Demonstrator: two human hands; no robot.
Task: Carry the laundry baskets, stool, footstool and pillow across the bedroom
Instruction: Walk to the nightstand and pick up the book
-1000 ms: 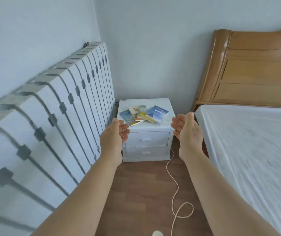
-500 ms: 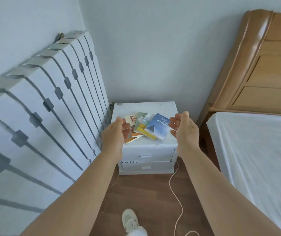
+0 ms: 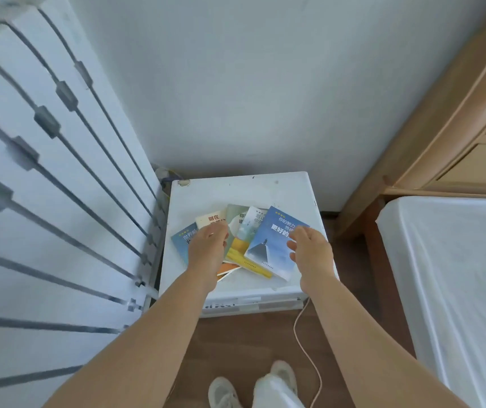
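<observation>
Over nightstand (image 3: pixel 247 189): left hand (image 3: pixel 206 251), right hand (image 3: pixel 312 254) loosely open above books (image 3: pixel 253 245).

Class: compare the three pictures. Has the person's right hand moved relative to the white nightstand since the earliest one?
Yes. The right hand has gone forward, from short of the white nightstand to over its top, above the blue book.

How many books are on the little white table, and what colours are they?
Blue books: 2
Cream book with red writing: 1
Grey-green book: 1
Pale book with a sky picture: 1
Yellow book: 1
Orange book, only an edge showing: 1
Total: 7 books on the nightstand, though more may be hidden underneath.
</observation>
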